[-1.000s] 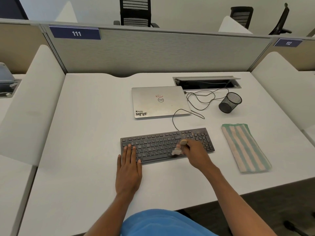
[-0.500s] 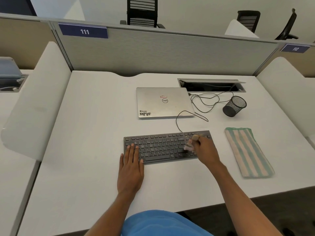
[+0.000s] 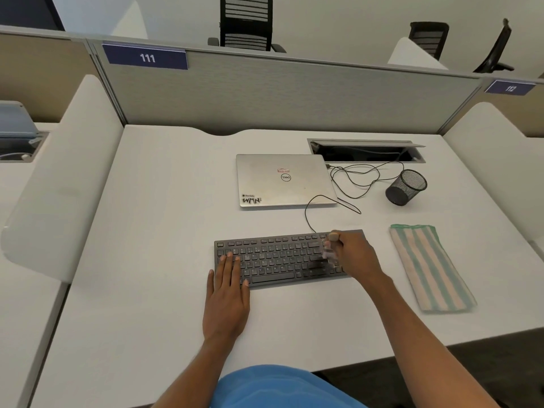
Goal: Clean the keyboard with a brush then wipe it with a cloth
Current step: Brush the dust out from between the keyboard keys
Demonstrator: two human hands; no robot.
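A dark grey keyboard (image 3: 276, 259) lies flat on the white desk (image 3: 153, 260) in front of me. My left hand (image 3: 228, 293) rests flat on its left end, fingers straight on the keys. My right hand (image 3: 354, 256) covers the keyboard's right end and grips a small brush (image 3: 331, 248); its wooden handle tip sticks up by my thumb and its pale bristles, blurred, touch the keys. A folded cloth (image 3: 429, 266) with green and beige stripes lies on the desk to the right of the keyboard, untouched.
A shut silver laptop (image 3: 284, 179) sits behind the keyboard. Loose black cables (image 3: 353, 178) run from an open cable tray (image 3: 366, 150) to the laptop and keyboard. A black mesh cup (image 3: 405, 187) stands at the back right. Partition walls border the desk.
My right hand has carried the brush rightward along the keys, from the keyboard's middle to its right end. The left hand has stayed in place.
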